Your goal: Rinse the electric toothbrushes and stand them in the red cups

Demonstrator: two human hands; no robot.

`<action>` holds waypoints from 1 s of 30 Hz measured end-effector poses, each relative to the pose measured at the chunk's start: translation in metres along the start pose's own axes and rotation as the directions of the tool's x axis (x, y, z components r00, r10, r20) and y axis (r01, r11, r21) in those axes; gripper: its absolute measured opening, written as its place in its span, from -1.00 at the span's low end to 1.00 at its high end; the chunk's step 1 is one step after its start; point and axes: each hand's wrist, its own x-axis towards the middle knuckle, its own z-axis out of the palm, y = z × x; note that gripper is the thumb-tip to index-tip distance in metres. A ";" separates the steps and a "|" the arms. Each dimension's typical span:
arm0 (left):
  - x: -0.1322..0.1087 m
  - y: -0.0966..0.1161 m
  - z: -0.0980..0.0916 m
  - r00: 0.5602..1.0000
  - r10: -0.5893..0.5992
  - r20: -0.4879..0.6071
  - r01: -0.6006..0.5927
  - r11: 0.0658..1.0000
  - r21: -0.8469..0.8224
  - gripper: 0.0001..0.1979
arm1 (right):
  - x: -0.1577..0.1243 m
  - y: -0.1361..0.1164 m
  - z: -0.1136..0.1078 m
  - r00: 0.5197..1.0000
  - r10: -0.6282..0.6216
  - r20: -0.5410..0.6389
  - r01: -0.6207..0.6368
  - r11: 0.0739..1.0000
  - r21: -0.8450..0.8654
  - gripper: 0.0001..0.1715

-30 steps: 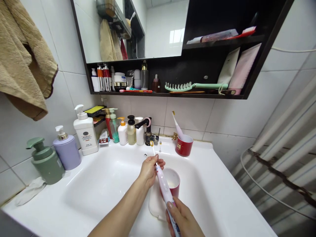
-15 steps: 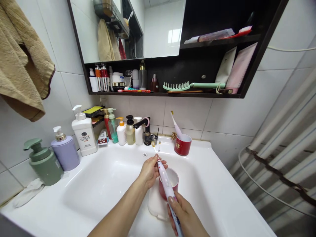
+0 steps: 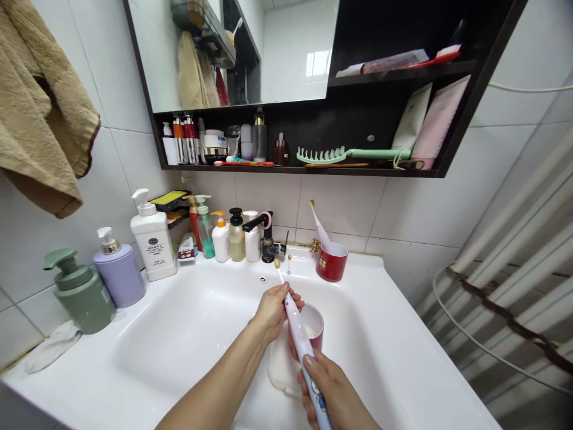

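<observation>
My right hand (image 3: 333, 394) grips the lower handle of a white and pink electric toothbrush (image 3: 299, 337), which points up and away over the sink. My left hand (image 3: 273, 309) pinches the neck of the brush just above the handle, fingers closed round it. The bristle head (image 3: 277, 263) sits near the black tap (image 3: 264, 236). Right behind the toothbrush stands a red cup (image 3: 311, 328) with a white inside, on a white soap dish (image 3: 280, 367) at the sink's front.
A white basin (image 3: 188, 334) fills the middle. Several pump bottles line the back left rim, among them a green one (image 3: 80, 292), a lilac one (image 3: 119, 272) and a white one (image 3: 153, 239). A second red cup (image 3: 332, 261) with a toothbrush stands at the back. A tan towel (image 3: 40, 113) hangs left.
Both hands and the toothbrush have shifted slightly; the brush stays held between them. The view has moved a little.
</observation>
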 end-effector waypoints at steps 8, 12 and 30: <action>0.001 -0.003 0.000 1.000 0.021 0.022 -0.021 1.000 0.014 -0.85 | 0.006 0.008 -0.001 0.999 -0.013 -0.029 0.012 1.000 -0.028 -0.59; 0.002 -0.004 0.000 0.996 0.050 0.072 -0.050 0.999 -0.005 -0.84 | 0.008 0.010 -0.001 0.995 -0.071 -0.075 0.065 0.995 -0.079 -0.59; -0.010 -0.005 0.009 0.992 0.075 0.097 -0.080 0.996 0.050 -0.81 | 0.012 -0.026 -0.003 0.963 -0.239 -0.124 0.240 0.971 -0.009 -0.69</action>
